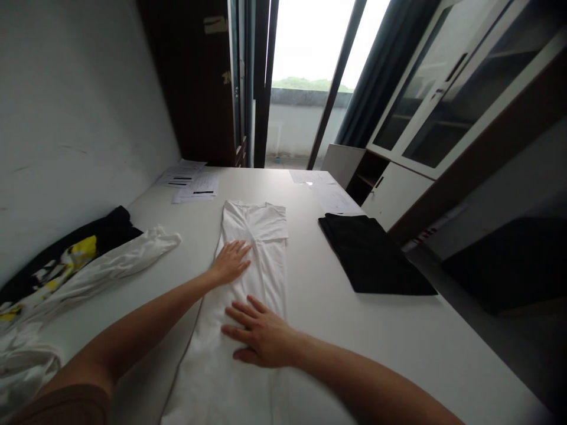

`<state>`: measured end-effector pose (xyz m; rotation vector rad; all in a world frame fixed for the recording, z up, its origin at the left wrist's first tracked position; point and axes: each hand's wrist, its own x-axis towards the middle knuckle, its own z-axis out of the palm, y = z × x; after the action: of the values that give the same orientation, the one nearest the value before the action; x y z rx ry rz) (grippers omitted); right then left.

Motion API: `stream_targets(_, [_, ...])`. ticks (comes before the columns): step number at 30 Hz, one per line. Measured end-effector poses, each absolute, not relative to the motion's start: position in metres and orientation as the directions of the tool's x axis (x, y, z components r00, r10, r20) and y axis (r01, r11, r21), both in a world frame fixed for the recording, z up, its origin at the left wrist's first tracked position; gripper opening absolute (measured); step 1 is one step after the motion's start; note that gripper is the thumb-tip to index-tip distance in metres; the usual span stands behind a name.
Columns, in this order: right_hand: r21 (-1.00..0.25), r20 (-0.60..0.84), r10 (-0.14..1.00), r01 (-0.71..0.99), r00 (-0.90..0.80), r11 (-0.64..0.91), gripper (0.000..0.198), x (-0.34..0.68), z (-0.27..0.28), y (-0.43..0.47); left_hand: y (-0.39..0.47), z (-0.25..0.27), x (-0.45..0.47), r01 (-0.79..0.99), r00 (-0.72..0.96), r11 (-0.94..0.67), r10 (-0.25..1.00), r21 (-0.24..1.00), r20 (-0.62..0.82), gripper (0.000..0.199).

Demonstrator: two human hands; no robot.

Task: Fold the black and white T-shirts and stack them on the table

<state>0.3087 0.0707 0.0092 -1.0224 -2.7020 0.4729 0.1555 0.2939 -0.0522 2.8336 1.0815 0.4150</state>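
Observation:
A white shirt [266, 271], folded lengthwise into a long strip, lies on the white table [319, 330]. Near its upper left edge, my left hand [231, 261] rests flat with fingers outstretched. Lower down and to the right, my right hand [261, 333] is spread over the cloth, its fingers pointing left. Neither hand grips anything. Around the upper part, a sleeve-like flap is folded across and the fabric is creased. The shirt's near end runs out of the bottom of the view.
Folded black cloth [372, 254] lies on the right side of the table. At left, a crumpled white garment [119, 265] and a black-and-yellow one [84, 254] lie by the wall. Papers [197, 183] sit at the far left, more sheets [332, 192] at the far right. Cabinets [443, 100] stand beyond.

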Motion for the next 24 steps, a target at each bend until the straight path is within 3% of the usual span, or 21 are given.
stream_targets(5, [-0.394,0.137,0.703,0.612,-0.698,0.685,0.047,0.336,-0.006,0.048,0.302,-0.056,0.101,0.763,0.625,-0.633,0.774,0.128,0.106,0.06])
stream_targets(9, [-0.415,0.14,0.749,0.649,-0.647,0.638,0.04,0.365,-0.002,0.023,0.303,-0.056,0.066,0.799,0.578,-0.588,0.809,0.125,0.107,0.061])
stream_targets(17, [-0.466,0.041,0.707,0.613,-0.706,0.639,0.07,0.378,0.021,-0.026,0.22,-0.044,0.011,0.509,0.809,-0.813,0.564,0.284,0.166,0.053])
stream_targets(24, [-0.306,0.146,0.623,0.564,-0.769,0.767,0.067,0.348,-0.001,-0.002,0.162,-0.008,-0.035,0.376,0.911,-0.773,0.41,0.511,-0.049,0.059])
